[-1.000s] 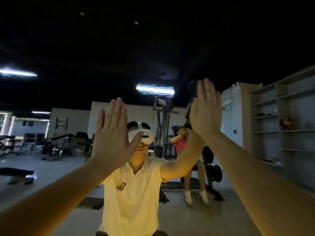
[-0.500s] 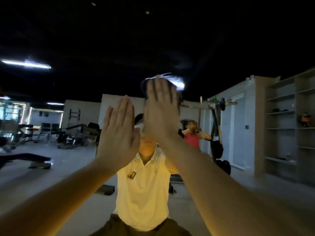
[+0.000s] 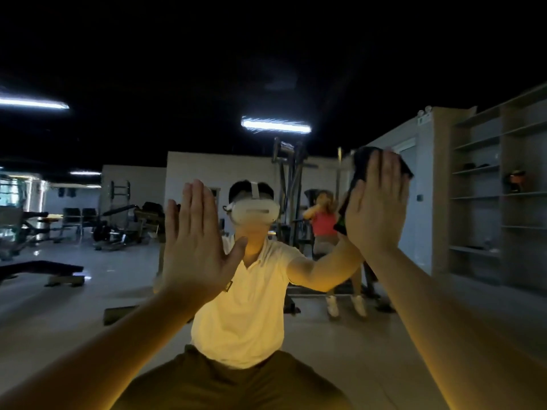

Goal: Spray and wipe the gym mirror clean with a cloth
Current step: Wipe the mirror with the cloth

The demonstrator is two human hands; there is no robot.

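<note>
The mirror [image 3: 74, 306] takes up nearly the whole view and reflects a dim gym floor with benches and racks under strip lights [image 3: 275, 125]. At the right edge stands an open shelf unit [image 3: 479, 202]; one shelf holds a small orange and dark object [image 3: 516, 180], and a higher shelf holds a few flat dark items too dim to identify. The middle of the glass shows the crouching person's reflection in a white shirt [image 3: 248, 306] and a white headset [image 3: 254, 213]. Behind it stands a second person in a red top [image 3: 322, 223].

The left hand [image 3: 198, 244] is raised flat toward the glass, fingers straight and together, thumb spread, holding nothing. The right hand [image 3: 377, 202], higher and to the right, presses the dark cloth [image 3: 359, 164] against the mirror with straight fingers. The cloth's edges show above and to the left of the hand.
</note>
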